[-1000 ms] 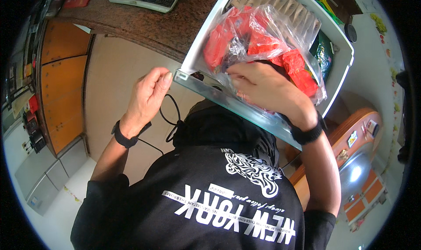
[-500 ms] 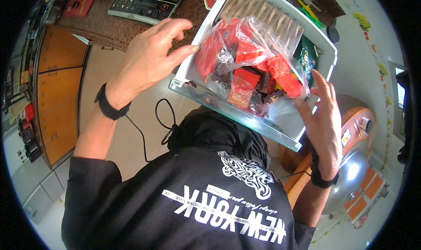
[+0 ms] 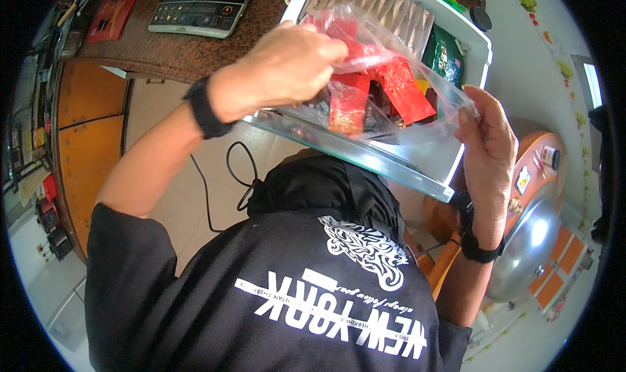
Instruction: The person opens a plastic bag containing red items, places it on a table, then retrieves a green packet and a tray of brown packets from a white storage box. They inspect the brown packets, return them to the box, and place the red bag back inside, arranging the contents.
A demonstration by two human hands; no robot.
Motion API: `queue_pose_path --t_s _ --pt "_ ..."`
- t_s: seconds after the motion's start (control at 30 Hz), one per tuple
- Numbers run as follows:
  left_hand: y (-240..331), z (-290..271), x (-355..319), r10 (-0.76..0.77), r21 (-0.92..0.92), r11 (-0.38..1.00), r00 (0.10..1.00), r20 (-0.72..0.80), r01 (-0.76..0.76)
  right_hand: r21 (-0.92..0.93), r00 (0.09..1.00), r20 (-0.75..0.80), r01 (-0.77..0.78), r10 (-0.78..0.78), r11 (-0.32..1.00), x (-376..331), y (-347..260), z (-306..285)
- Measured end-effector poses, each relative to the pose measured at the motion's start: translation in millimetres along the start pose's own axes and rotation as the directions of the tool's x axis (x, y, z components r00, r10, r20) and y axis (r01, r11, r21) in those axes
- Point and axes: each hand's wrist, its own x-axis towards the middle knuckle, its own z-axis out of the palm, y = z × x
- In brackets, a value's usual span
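Observation:
A clear plastic bag (image 3: 445, 103) with red foil packets (image 3: 405, 93) inside lies in a white drawer (image 3: 480, 58) that has a glass front edge. My right hand (image 3: 488, 127) pinches the bag's right edge between thumb and fingers and pulls the film taut. Over the bag's left side, my left hand (image 3: 283, 65) is closed with curled fingers on the plastic; its thumb is mostly hidden. Behind the bag stands a row of tan packets (image 3: 381, 10). A dark green packet (image 3: 445, 56) lies by the drawer's right wall.
An induction cooker (image 3: 195, 10) and a red folder-like item (image 3: 116, 13) rest on the brown countertop (image 3: 156, 52) at the upper left. To the right are a round wooden table (image 3: 541, 147) and a large metal lid (image 3: 528, 258). A black cable (image 3: 229, 157) loops below the drawer.
My left hand has moved right, from the drawer's left rim onto the bag, and closed. My right hand has taken hold of the bag's right edge, which is now stretched.

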Motion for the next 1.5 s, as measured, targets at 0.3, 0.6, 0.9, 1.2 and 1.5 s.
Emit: queue_pose_path --t_s 0.3,0.6,0.9,1.2,1.5 --pt "23.2 -46.2 -37.1 -0.125 -0.825 0.498 0.964 0.236 0.266 -0.235 0.944 0.021 0.325 -0.33 0.916 -7.0 1.3 -5.8" --pt "27.1 -40.4 -48.1 -0.091 -0.155 0.983 0.994 0.066 0.1 -0.664 0.921 0.387 0.311 -0.043 0.68 -15.2 -1.4 -23.5" --pt "14.7 -87.9 -67.5 -0.318 -0.264 0.899 0.936 0.149 0.348 -0.246 0.946 0.15 0.316 -0.286 0.916 -10.3 -23.0 -34.6" --pt "20.9 -57.3 -31.7 -0.114 -0.943 0.223 0.954 -0.277 -0.247 0.118 0.987 0.035 0.154 -0.159 0.981 -4.6 -34.7 -25.7" --pt "59.9 -16.4 -12.2 -0.049 -0.777 0.624 0.997 0.062 0.079 0.02 0.947 0.26 0.188 -0.187 0.982 -8.5 -40.2 7.7"
